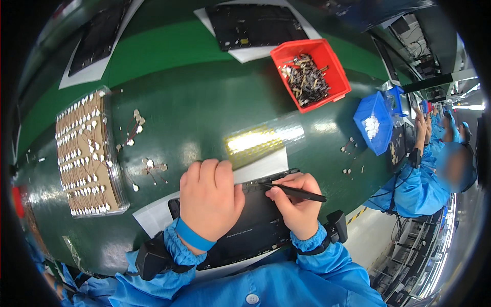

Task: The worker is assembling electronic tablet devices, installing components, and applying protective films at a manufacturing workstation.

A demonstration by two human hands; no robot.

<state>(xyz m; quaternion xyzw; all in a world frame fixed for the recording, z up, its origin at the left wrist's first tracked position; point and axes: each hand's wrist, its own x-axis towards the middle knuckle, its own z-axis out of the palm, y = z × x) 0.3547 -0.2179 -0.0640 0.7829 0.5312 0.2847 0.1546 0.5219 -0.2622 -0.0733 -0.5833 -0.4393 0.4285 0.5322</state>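
In front of me a flat black panel (250, 228), like a device's back cover, lies on white paper (156, 215). Over its far left part rests my left hand (209, 199), palm down, fingers side by side and thumb out to the side. It grips nothing that I can see, though the fingertips are partly hidden. My right hand (299, 204) pinches black tweezers (302, 193) above the panel's far edge. Their tip meets a strip of small parts along that edge, too small to make out.
Left stands a clear tray (82, 192) of wired white discs; loose ones (148, 165) lie beside it. Beyond are a yellow-marked clear sheet (255, 142), a red bin (340, 82) of small parts and another black panel (255, 25). A blue bin (364, 110) and a co-worker (422, 187) are right.
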